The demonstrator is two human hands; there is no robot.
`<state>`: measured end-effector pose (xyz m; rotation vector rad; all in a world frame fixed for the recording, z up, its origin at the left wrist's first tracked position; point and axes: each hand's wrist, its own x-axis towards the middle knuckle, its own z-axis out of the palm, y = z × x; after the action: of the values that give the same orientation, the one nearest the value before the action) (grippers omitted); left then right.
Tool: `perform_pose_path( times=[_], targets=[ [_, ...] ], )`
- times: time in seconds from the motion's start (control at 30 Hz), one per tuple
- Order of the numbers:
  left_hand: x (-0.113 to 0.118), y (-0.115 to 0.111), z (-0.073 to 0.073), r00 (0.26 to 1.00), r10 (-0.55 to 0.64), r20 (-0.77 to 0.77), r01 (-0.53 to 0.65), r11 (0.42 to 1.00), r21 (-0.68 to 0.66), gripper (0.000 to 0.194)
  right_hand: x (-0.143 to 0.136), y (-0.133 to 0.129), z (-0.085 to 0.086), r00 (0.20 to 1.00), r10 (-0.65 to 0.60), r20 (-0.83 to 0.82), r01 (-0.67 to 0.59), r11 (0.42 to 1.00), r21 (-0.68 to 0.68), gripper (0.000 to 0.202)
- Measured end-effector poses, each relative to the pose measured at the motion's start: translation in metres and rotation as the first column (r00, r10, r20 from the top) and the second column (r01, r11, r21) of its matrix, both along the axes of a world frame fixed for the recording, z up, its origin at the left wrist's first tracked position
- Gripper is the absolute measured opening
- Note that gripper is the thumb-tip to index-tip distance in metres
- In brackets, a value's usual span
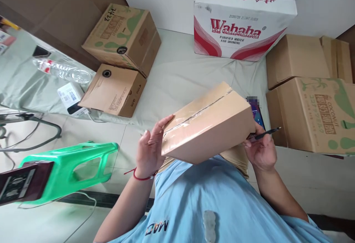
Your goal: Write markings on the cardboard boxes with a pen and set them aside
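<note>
A small brown cardboard box, tilted in the air in front of my body, has clear tape along the seam of its upper face. My left hand grips its left end, with the thumb apart and a finger along the edge. At the opposite end, my right hand supports the box, its fingers partly hidden behind it. A thin black pen lies between the thumb and fingers of that hand, its tip pointing right. Just beyond the right hand is a phone with a lit screen.
A white and red water carton stands at the back of the cloth-covered surface. Coconut cartons flank it left and right. A plastic bottle lies at far left; a green stool is below.
</note>
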<state>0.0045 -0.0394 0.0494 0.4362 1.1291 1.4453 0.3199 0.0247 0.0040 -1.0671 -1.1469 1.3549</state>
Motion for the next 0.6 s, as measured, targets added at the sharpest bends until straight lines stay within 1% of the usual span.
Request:
perform_pose_path(
  times=[0.03, 0.07, 0.13, 0.23, 0.27, 0.33, 0.4, 0.47, 0.53, 0.6],
  targets=[
    [-0.001, -0.001, -0.001, 0.999, -0.037, 0.020, 0.038, 0.999, -0.012, 0.076, -0.002, -0.001, 0.005, 0.999, 0.014, 0.041, -0.015, 1.000, 0.012, 0.064],
    [-0.001, -0.002, -0.002, 0.997, -0.064, 0.036, 0.065, 0.997, -0.027, 0.076, -0.003, -0.003, 0.011, 0.996, 0.031, 0.080, -0.034, 0.999, 0.032, 0.066],
    [-0.003, -0.002, -0.007, 0.994, -0.080, 0.069, 0.084, 0.995, -0.053, 0.072, -0.006, -0.008, 0.024, 0.986, 0.066, 0.156, -0.084, 0.990, 0.112, 0.066],
    [-0.007, -0.002, -0.018, 0.991, -0.040, 0.127, 0.052, 0.994, -0.094, 0.066, -0.006, -0.015, 0.044, 0.958, 0.104, 0.266, -0.178, 0.945, 0.274, 0.056],
    [-0.009, -0.002, -0.022, 0.990, -0.018, 0.140, 0.033, 0.994, -0.108, 0.065, -0.005, -0.017, 0.050, 0.947, 0.119, 0.298, -0.215, 0.925, 0.312, 0.053],
    [-0.010, -0.002, -0.031, 0.987, 0.023, 0.157, 0.000, 0.990, -0.142, 0.063, -0.004, -0.018, 0.057, 0.923, 0.155, 0.351, -0.282, 0.896, 0.345, 0.051],
    [-0.011, -0.002, -0.037, 0.985, 0.062, 0.160, -0.033, 0.984, -0.174, 0.064, -0.002, -0.015, 0.060, 0.902, 0.199, 0.383, -0.347, 0.862, 0.369, 0.053],
    [-0.011, 0.000, -0.041, 0.984, 0.099, 0.150, -0.069, 0.979, -0.193, 0.063, -0.001, -0.009, 0.059, 0.893, 0.228, 0.387, -0.388, 0.827, 0.407, 0.056],
    [-0.011, 0.001, -0.043, 0.983, 0.116, 0.145, -0.084, 0.974, -0.211, 0.061, 0.000, -0.002, 0.056, 0.893, 0.252, 0.373, -0.412, 0.793, 0.448, 0.058],
    [-0.014, 0.003, -0.045, 0.983, 0.117, 0.140, -0.083, 0.971, -0.225, 0.061, 0.001, 0.005, 0.053, 0.899, 0.262, 0.352, -0.413, 0.777, 0.476, 0.058]
  ],
)
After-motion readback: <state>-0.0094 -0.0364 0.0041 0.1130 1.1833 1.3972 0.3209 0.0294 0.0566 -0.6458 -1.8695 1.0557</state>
